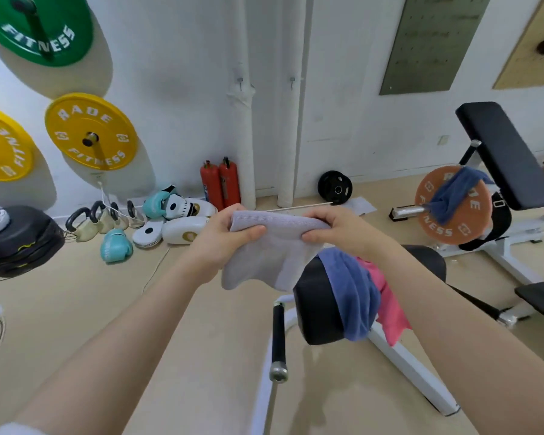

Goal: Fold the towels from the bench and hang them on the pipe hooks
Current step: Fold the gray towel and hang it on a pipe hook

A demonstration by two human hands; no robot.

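Two hands meet at the centre of the frame: our left hand [230, 237] and right hand [336, 229] each pinch the top edge of a pale grey towel [264, 259], finely ribbed, folded and hanging limp. Just below right, a blue towel [354, 293] and a pink towel [387, 302] drape over the black padded bench [314, 306]. Upper centre, two small hooks [240, 82] jut from white wrapped pipes [245, 127]
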